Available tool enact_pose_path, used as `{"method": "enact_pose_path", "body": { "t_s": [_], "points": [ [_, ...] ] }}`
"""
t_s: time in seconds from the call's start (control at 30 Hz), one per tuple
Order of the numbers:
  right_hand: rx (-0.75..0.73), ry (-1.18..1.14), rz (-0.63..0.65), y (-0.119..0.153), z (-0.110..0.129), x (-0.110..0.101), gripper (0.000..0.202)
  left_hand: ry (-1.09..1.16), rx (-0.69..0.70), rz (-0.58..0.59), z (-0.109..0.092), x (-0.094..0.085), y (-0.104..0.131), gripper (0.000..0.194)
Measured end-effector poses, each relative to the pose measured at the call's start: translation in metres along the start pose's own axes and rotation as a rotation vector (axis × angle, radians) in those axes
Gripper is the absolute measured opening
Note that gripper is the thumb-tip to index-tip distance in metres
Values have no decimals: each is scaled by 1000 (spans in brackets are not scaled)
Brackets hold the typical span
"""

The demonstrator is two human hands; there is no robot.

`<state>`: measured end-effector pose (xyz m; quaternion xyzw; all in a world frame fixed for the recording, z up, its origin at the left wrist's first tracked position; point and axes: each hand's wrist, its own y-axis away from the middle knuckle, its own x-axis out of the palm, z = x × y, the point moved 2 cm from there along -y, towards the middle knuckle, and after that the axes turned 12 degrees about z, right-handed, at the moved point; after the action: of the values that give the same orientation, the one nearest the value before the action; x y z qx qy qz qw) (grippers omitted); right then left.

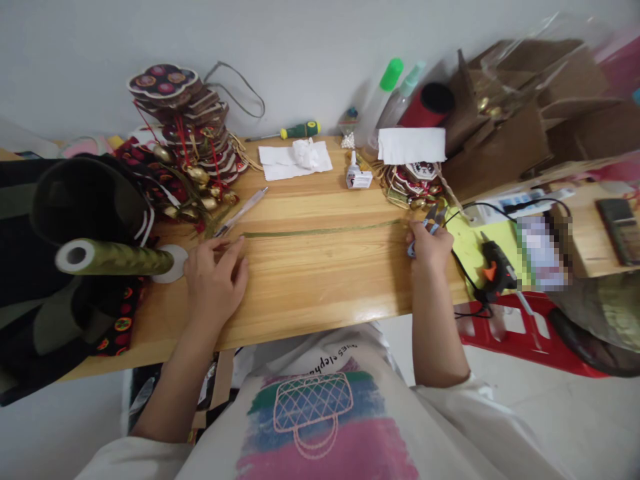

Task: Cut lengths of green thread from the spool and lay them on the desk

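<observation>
A thin olive-green cord stretches almost straight across the wooden table between my two hands. My left hand rests on the tabletop with bent fingers, its fingertips at the cord's left end and holding it down. Closed around a pair of scissors is my right hand; the blades point away from me. The cord's right end reaches the fingers of this hand, but whether they pinch it is hidden. A white pen lies just beyond my left hand, and a roll of green ribbon stands left of it.
Stacked ornaments with bells stand at the back left. Along the wall are a screwdriver, tissue, a small glue bottle and more ornaments. A glue gun and cardboard box are at right.
</observation>
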<state>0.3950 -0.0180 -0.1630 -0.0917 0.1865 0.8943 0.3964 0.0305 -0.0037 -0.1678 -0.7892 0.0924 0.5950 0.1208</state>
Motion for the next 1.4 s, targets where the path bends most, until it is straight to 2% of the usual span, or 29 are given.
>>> {"method": "enact_pose_path", "body": {
  "t_s": [0.2, 0.47, 0.57, 0.7, 0.83, 1.17, 1.4],
  "points": [
    [-27, 14, 13, 2, 0, 0, 21, 7, -94, -68, 9, -12, 2, 33],
    [-26, -32, 24, 4, 0, 1, 13, -98, -156, 9, 17, -14, 5, 32],
    [-37, -37, 23, 4, -1, 1, 13, -112, -116, 25, 17, -15, -1, 34],
    [-44, -29, 22, 5, -1, 0, 16, -124, 33, 83, 11, -17, -11, 34],
    [-39, -1, 14, 6, 1, 1, 19, -139, 142, 150, 4, -13, -12, 36],
    [-53, 35, 14, 7, 1, 2, 19, -105, 113, 184, 4, -7, -10, 37],
    [-63, 28, 16, 6, 1, 3, 16, -157, 108, 150, 4, -5, -10, 36]
  ]
}}
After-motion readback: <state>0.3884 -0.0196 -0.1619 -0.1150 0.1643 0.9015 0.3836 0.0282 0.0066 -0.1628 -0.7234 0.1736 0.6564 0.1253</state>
